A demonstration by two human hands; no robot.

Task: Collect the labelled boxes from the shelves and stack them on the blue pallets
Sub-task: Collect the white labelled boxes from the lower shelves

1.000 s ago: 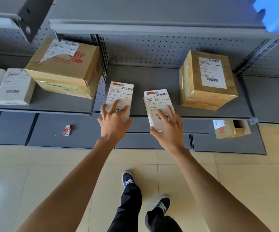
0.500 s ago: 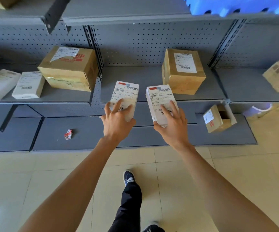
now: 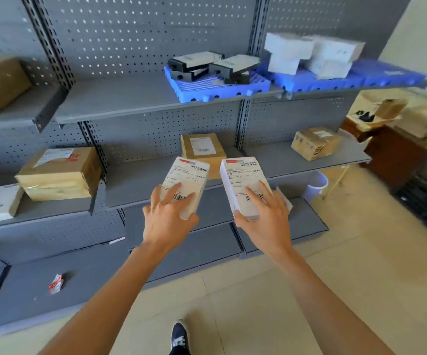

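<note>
The left hand holds a small white box in its grip, fingers spread over the shipping label and thumb under the near edge. The right hand holds a second white box the same way. Both boxes are lifted in front of the middle shelf, side by side and apart. Each label carries a red strip at the top, a barcode at the upper right, another barcode near the fingers, and fine print too blurred to read. On the upper shelf sit two blue pallets, one bearing dark-edged flat boxes, the other white boxes. A brown carton with a torn label and red lettering, unreadable, stands at the left; another labelled carton stands behind the held boxes.
</note>
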